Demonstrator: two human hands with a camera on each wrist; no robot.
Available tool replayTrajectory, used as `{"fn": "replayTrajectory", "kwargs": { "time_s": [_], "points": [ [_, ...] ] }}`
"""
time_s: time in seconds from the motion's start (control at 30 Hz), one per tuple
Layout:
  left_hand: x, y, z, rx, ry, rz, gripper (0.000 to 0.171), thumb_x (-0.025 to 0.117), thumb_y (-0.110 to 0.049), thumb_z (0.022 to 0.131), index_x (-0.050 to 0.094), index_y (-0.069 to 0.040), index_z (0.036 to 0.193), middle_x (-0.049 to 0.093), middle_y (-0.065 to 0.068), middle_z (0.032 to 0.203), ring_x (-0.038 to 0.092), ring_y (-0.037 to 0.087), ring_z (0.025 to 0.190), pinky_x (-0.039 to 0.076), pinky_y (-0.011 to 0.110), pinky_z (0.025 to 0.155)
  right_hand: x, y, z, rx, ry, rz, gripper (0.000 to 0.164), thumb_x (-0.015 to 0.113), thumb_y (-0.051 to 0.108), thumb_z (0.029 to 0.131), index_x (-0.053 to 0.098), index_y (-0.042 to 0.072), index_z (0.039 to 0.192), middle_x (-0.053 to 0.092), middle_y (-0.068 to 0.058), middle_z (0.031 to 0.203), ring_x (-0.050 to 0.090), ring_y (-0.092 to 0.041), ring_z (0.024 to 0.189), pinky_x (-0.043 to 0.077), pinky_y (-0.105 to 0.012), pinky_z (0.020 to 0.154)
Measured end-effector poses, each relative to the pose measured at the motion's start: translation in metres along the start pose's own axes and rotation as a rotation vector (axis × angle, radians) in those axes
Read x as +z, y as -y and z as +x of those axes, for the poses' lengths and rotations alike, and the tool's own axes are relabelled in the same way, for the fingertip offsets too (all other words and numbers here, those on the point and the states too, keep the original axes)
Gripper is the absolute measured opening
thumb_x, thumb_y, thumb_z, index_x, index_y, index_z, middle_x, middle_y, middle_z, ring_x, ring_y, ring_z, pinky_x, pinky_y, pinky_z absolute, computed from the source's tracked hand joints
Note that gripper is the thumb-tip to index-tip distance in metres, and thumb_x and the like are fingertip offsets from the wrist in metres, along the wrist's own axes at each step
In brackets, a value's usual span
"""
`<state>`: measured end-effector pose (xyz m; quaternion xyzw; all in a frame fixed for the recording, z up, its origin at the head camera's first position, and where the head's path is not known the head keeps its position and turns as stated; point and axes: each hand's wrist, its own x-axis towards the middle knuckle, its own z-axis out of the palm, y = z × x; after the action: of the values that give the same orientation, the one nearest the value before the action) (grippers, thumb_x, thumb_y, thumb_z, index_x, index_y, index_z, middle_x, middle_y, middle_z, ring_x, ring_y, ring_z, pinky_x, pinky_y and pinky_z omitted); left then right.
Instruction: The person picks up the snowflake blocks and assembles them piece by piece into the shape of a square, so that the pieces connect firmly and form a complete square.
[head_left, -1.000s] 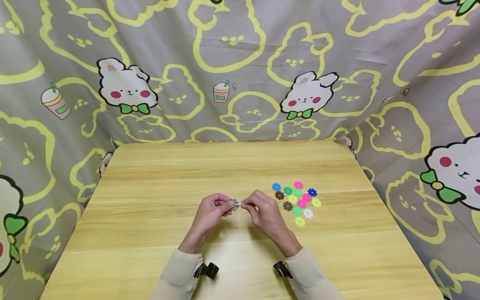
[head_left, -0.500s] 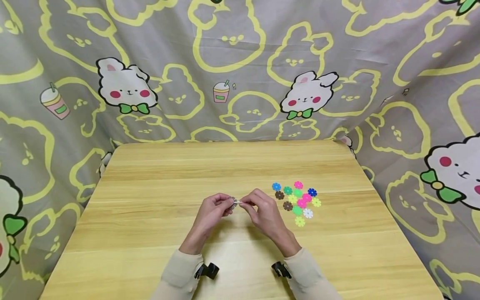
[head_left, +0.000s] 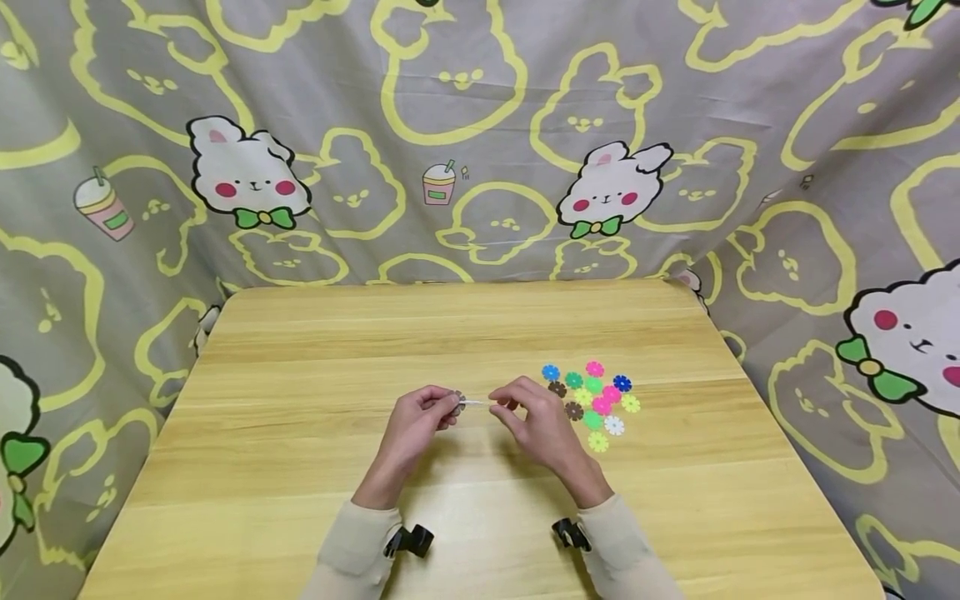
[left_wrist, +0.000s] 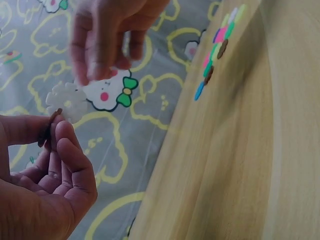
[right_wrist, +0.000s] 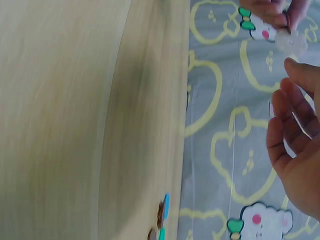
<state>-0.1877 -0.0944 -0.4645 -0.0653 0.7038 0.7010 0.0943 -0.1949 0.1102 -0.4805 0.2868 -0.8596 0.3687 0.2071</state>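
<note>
My left hand [head_left: 414,423] pinches a brown snowflake disc [left_wrist: 53,118] between thumb and fingertips, held up over the wooden table. A white snowflake disc [left_wrist: 66,102] stands crosswise on it, joined at the edges, and appears edge-on in the head view. Just to the right is my right hand [head_left: 542,423], its fingers apart and loosely bent around nothing. In the right wrist view a small gap shows between the thumb and the white disc. Part of the brown disc is covered by the left fingers.
Right of the hands, several loose snowflake discs [head_left: 602,406] in pink, green, yellow, blue, brown and white lie close together on the wooden table [head_left: 315,350]. A patterned grey curtain [head_left: 337,100] hangs around the table's back and sides.
The right fingers, which pinched the white disc earlier, have let go and drawn back slightly to the right. The left hand, still holding the discs, has shifted a little left.
</note>
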Motion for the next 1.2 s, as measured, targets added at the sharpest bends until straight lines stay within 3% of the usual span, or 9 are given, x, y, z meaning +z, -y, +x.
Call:
{"fn": "replayTrajectory", "kwargs": {
  "time_s": [0.2,0.4,0.63,0.87,1.2],
  "points": [
    [-0.001,0.000,0.002,-0.001,-0.035,-0.023,0.019,0.064,-0.012,0.092,0.067,0.004,0.102,0.071,0.010,0.090,0.064,0.015,0.072,0.056,0.027,0.070,-0.013,-0.018,-0.008,0.114,0.044,-0.100,0.011,0.075,0.010,0.084,0.073,0.011,0.095,0.068,0.001,0.087,0.064,-0.011,0.077,0.056,-0.031,0.066],
    [-0.001,-0.001,0.003,-0.009,-0.039,-0.029,0.020,0.064,-0.012,0.092,0.066,0.005,0.102,0.071,0.010,0.089,0.064,0.017,0.073,0.055,0.025,0.068,-0.027,-0.035,-0.016,0.258,0.081,-0.153,0.011,0.072,0.009,0.086,0.072,0.011,0.097,0.067,0.001,0.087,0.062,-0.011,0.076,0.053,-0.026,0.063],
    [-0.001,0.002,0.004,-0.005,-0.043,-0.041,0.020,0.064,-0.012,0.092,0.066,0.006,0.102,0.071,0.015,0.092,0.064,0.017,0.073,0.055,0.024,0.067,-0.037,-0.052,-0.025,0.427,0.158,-0.178,0.013,0.070,0.012,0.088,0.072,0.013,0.101,0.065,0.003,0.089,0.060,-0.010,0.078,0.053,-0.026,0.070],
    [-0.002,0.005,0.006,0.000,-0.040,-0.048,0.020,0.064,-0.011,0.092,0.066,0.006,0.101,0.071,0.010,0.086,0.064,0.018,0.072,0.056,0.027,0.069,-0.038,-0.063,-0.031,0.465,0.222,-0.203,0.019,0.070,0.012,0.088,0.072,0.010,0.107,0.066,-0.002,0.093,0.060,-0.014,0.081,0.053,-0.029,0.071],
    [-0.003,0.004,0.005,-0.013,-0.038,-0.040,0.021,0.065,-0.013,0.092,0.066,0.005,0.103,0.071,0.011,0.088,0.064,0.015,0.071,0.056,0.026,0.069,-0.043,-0.069,-0.032,0.603,0.299,-0.252,0.033,0.066,0.017,0.090,0.066,0.008,0.123,0.060,-0.010,0.110,0.058,-0.024,0.093,0.052,-0.038,0.077]
  ]
}}
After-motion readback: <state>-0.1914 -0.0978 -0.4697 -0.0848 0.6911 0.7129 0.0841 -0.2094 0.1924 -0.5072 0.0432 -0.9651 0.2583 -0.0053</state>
